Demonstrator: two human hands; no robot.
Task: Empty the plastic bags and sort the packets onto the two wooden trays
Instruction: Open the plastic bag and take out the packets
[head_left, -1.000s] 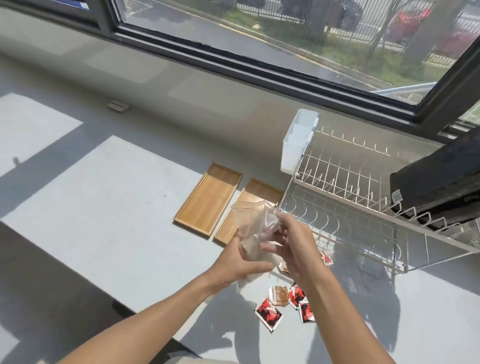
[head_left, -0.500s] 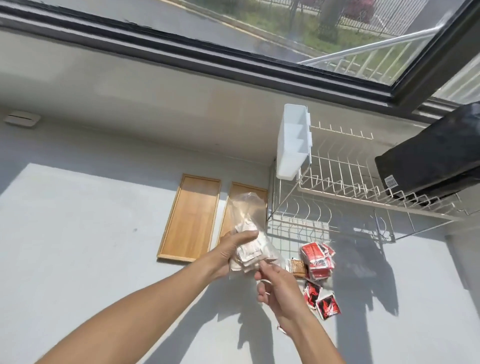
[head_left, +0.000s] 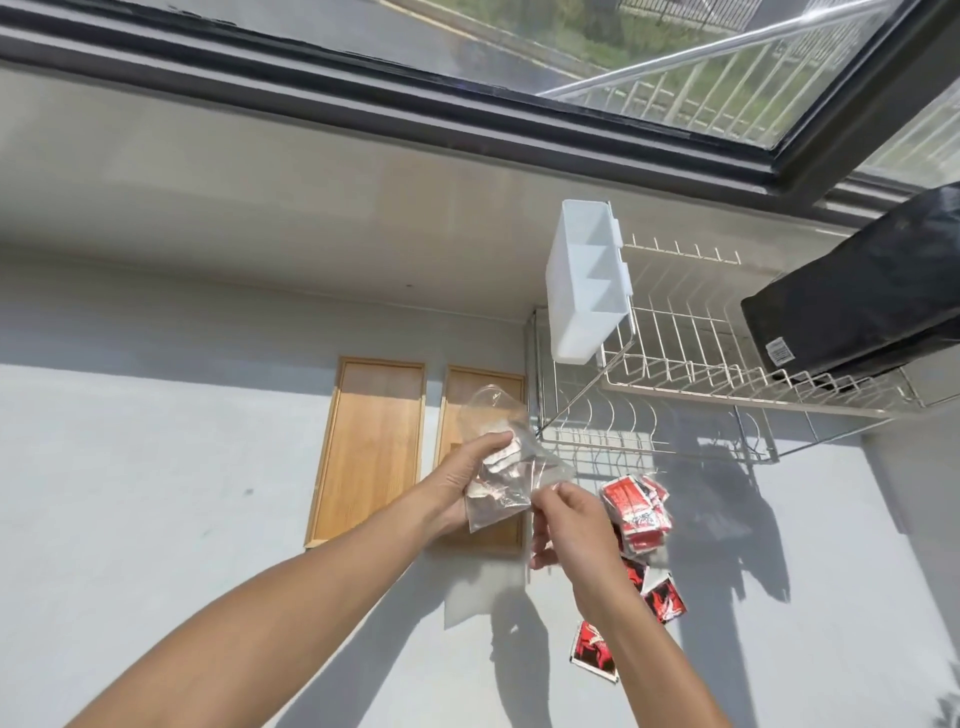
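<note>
Wooden trays: left tray (head_left: 371, 452) bare, right tray (head_left: 480, 387) alongside, just apart, partly hidden behind bag; both flat on grey bench (head_left: 156, 493). Clear plastic bag (head_left: 501, 467) with pale packets inside, raised over right tray. Left hand (head_left: 462, 480) closed round bag's side. Right hand (head_left: 563, 525) pinches bag's lower right edge. Bagged red packets (head_left: 636, 512) right of hands; loose red packets (head_left: 665, 600) nearer. White wire dish rack (head_left: 685, 364) far right.

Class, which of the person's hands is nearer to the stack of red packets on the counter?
Right. The right hand is just beside the stack of red packets; the left hand grips the plastic bag farther away.
</note>
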